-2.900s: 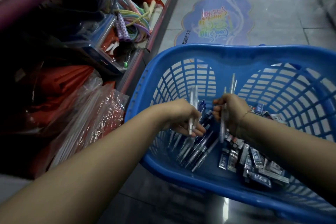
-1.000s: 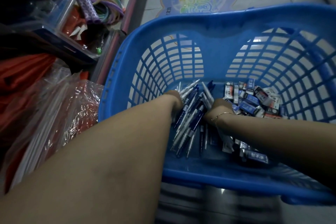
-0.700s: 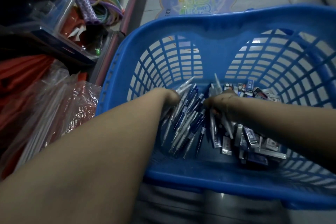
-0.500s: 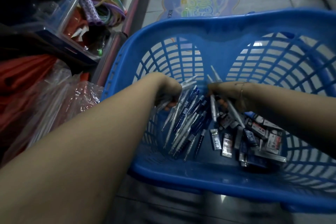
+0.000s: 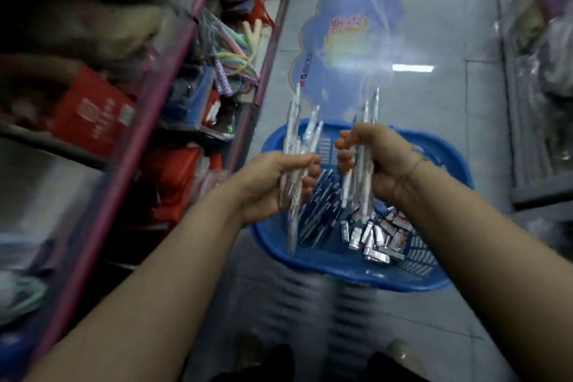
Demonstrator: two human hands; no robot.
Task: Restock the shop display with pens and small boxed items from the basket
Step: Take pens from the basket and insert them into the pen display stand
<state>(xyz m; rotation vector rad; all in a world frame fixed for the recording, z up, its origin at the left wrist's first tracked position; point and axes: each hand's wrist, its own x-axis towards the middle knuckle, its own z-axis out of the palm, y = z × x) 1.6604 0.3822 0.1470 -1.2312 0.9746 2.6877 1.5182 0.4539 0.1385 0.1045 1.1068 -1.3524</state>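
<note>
Above the blue plastic basket [image 5: 341,267] on the tiled floor [image 5: 449,25], the left hand [image 5: 273,183] grips a bundle of clear-barrelled pens [image 5: 299,139] and the right hand [image 5: 378,161] grips a smaller bundle of pens [image 5: 370,115], both bundles standing roughly upright and the two fists near each other but apart. Down in the basket lie more blue-trimmed pens [image 5: 319,208] on its left side and a heap of small boxed items [image 5: 376,232] on its right, while a pink-edged display shelf [image 5: 155,96] crowded with packaged goods runs along the left.
</note>
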